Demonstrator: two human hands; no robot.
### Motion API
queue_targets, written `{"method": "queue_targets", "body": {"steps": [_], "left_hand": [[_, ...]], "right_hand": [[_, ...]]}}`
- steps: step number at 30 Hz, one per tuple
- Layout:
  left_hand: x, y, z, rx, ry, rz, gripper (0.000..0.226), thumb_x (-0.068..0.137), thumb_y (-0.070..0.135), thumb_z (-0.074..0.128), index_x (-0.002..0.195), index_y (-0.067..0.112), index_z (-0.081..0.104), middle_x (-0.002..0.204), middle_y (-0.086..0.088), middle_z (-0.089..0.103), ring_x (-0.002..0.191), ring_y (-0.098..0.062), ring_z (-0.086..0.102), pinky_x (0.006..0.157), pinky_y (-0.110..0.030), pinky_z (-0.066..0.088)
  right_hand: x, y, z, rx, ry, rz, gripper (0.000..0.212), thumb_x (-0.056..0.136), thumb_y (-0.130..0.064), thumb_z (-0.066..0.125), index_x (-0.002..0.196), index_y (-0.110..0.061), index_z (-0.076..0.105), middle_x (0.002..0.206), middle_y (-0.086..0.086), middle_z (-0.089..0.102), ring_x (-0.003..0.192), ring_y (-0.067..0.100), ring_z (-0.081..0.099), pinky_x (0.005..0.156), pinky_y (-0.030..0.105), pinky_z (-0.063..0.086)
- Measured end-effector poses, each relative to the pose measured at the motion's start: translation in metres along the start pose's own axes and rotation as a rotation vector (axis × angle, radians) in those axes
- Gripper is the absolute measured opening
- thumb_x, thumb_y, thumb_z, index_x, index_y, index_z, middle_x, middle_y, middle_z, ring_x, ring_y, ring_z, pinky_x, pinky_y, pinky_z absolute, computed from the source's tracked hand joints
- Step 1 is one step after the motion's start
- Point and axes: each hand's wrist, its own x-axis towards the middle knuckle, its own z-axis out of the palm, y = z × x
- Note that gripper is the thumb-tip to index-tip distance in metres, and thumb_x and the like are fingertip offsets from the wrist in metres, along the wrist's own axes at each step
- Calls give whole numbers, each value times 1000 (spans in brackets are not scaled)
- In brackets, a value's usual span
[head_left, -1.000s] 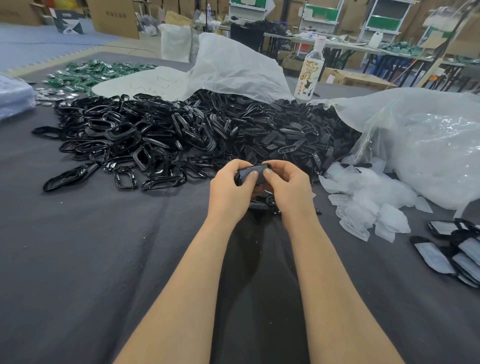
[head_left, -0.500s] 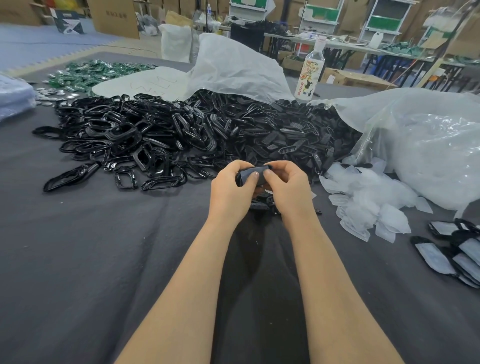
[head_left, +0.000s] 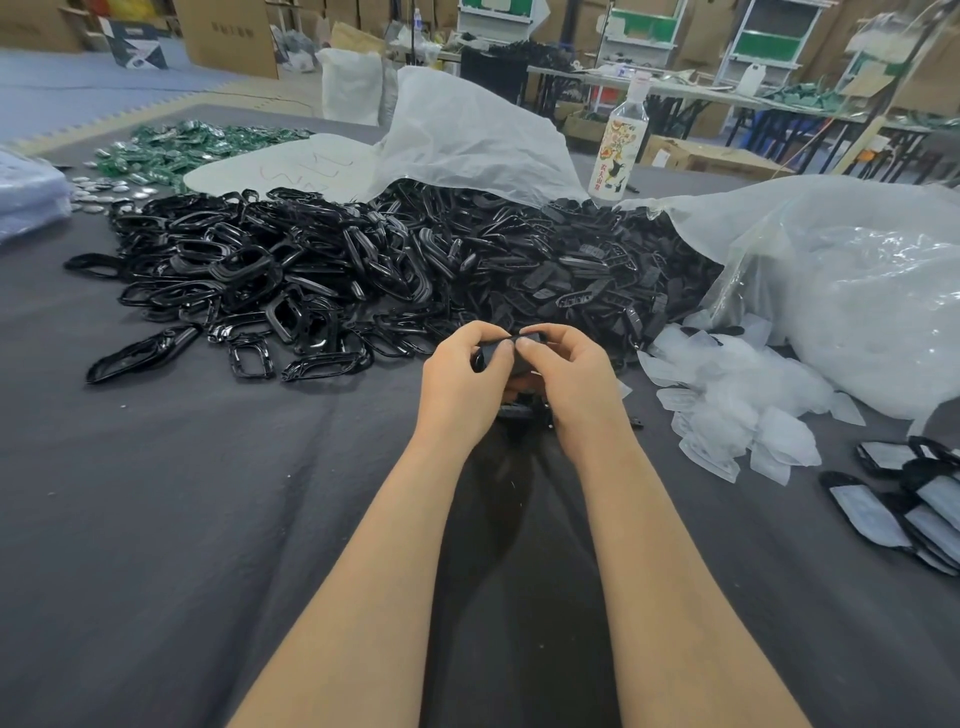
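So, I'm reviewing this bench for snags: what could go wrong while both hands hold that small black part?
The small black part, pinched between left hand and right hand, could slip and get lost among the loose black pieces beneath. A forearm sweep might scatter the clear pouches nearby.

Grey cloth-covered table (head_left: 156, 519) carries a big heap of glossy black plastic frames (head_left: 270, 280). Crumpled translucent white plastic bag (head_left: 857, 291) at right, small clear pouches (head_left: 727, 410) beside it. Green shiny packets (head_left: 176, 150) far left. Labelled clear plastic bottle (head_left: 621, 150) upright behind heap.
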Motion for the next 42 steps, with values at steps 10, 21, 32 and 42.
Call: {"method": "queue_targets", "body": {"steps": [10,21,32,42], "left_hand": [[0,1,1,-212,-82,-88,26,97,8,50,85,25,64,95,-12,70,77,-20,73,64,-23,57],[3,-2,2,-167,-84,-115,26,101,7,40,100,23,61,110,-11,66,93,-22,69,68,-20,56],[1,-2,-2,-97,-89,-72,15,97,9,54,93,22,60,87,-4,73,72,-10,72,68,-23,58],[1,-2,-4,10,-59,-87,13,96,12,54,93,23,59,86,-8,73,76,-20,73,81,-43,59]], "right_hand": [[2,1,-1,77,8,-20,23,90,-1,54,76,-12,68,71,5,67,71,21,62,69,40,54],[5,5,-4,52,-19,-14,21,97,-3,48,91,-13,66,93,12,68,81,24,64,72,33,54],[7,8,-6,-155,147,-184,20,92,-2,54,89,-21,63,88,3,69,86,17,66,73,25,55],[5,5,-9,-216,39,-107,27,90,-5,58,89,-32,57,96,14,70,88,31,69,85,49,55]]}}
